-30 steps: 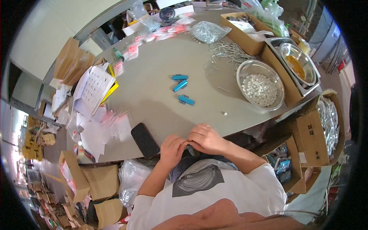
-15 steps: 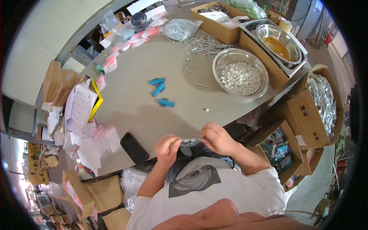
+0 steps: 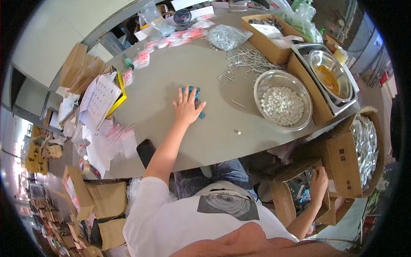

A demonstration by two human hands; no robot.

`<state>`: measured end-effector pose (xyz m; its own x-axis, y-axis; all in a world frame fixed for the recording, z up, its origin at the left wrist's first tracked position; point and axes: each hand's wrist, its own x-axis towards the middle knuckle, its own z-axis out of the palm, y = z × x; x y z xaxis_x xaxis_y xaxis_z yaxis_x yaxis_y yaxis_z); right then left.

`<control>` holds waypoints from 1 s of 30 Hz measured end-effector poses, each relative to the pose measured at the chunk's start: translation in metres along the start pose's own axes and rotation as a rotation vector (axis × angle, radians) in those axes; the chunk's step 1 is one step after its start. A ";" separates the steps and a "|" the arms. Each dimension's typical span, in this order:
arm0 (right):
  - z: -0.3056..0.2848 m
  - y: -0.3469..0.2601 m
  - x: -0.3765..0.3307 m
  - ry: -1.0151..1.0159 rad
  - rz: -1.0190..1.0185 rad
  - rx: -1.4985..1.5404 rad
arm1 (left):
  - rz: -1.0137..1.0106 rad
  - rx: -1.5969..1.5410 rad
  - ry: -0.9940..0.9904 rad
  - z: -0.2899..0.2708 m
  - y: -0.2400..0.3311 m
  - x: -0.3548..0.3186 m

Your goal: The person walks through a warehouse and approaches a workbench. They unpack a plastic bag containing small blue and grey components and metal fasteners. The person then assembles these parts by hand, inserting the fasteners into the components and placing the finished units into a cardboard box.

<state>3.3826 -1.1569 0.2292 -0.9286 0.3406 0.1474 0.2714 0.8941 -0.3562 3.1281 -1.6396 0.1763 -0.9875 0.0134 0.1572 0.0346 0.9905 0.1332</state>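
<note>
My left hand (image 3: 187, 109) reaches out over the table with its fingers spread. It lies over the small blue pieces (image 3: 202, 115), touching or just above them, and hides most of them. Down at the right, my right hand (image 3: 319, 183) is at the rim of a cardboard box (image 3: 284, 203) full of small bagged parts (image 3: 303, 188), some blue. Its fingers are curled inward, and what is in them, if anything, is hidden.
A steel bowl of white pieces (image 3: 282, 106) stands on the right, beside bent metal rods (image 3: 252, 60). A black phone (image 3: 146, 152) lies by my left forearm. Papers (image 3: 100, 100) and clear bags (image 3: 122, 139) are at the left. A taller carton (image 3: 349, 160) holds silvery packets.
My hands have parted from the clear bag they held together near my lap. The left went forward to the blue pieces, the right out to the box. The bag no longer shows.
</note>
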 end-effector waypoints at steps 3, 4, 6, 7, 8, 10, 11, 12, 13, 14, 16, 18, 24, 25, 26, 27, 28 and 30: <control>0.021 -0.045 0.012 -0.086 -0.042 0.213 | 0.073 0.084 -0.016 0.007 -0.003 0.020; 0.032 -0.063 0.018 -0.079 -0.181 0.247 | 0.059 0.067 -0.058 0.012 -0.003 0.024; 0.051 -0.109 0.025 -0.157 -0.297 0.379 | 0.022 0.037 -0.137 0.018 -0.007 0.029; 0.066 -0.125 0.027 -0.126 -0.383 0.419 | 0.059 0.069 -0.093 0.025 -0.010 0.027; 0.074 -0.140 0.030 -0.172 -0.441 0.495 | 0.088 0.053 -0.088 0.025 -0.013 0.023; 0.096 -0.162 0.038 -0.241 -0.550 0.515 | 0.137 0.026 -0.080 0.023 -0.027 0.007; 0.106 -0.173 0.040 -0.254 -0.597 0.477 | 0.155 0.022 -0.034 0.027 -0.041 0.000; 0.116 -0.184 0.041 -0.306 -0.623 0.399 | 0.109 0.048 -0.032 0.027 -0.060 -0.002; 0.122 -0.199 0.040 -0.320 -0.675 0.242 | 0.061 0.073 -0.034 0.024 -0.081 -0.006; 0.128 -0.212 0.040 -0.329 -0.721 0.083 | 0.016 0.097 -0.035 0.021 -0.103 -0.010; 0.147 -0.231 0.043 -0.330 -0.756 -0.006 | -0.136 0.149 -0.013 0.023 -0.169 -0.020; 0.164 -0.245 0.051 -0.326 -0.798 -0.026 | -0.182 0.172 0.035 0.013 -0.222 -0.034; 0.214 -0.280 0.090 -0.109 -0.988 0.202 | -0.486 0.232 0.070 -0.024 -0.273 -0.049; 0.217 -0.287 0.100 -0.133 -0.944 0.205 | -0.499 0.249 0.112 -0.031 -0.268 -0.049; 0.219 -0.294 0.112 -0.154 -0.898 0.209 | -0.509 0.267 0.157 -0.037 -0.260 -0.047; 0.222 -0.299 0.127 -0.172 -0.847 0.209 | -0.431 0.252 0.173 -0.042 -0.244 -0.042; 0.235 -0.297 0.151 0.035 -0.873 -0.026 | -0.351 0.237 0.188 -0.041 -0.221 -0.035; 0.237 -0.321 0.203 0.195 -0.729 0.073 | -0.151 0.019 0.509 -0.022 -0.174 -0.029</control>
<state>3.0471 -1.4435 0.1541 -0.8030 -0.2786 0.5269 -0.4181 0.8933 -0.1648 3.1538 -1.8158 0.1702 -0.7813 -0.1931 0.5936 -0.1095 0.9786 0.1742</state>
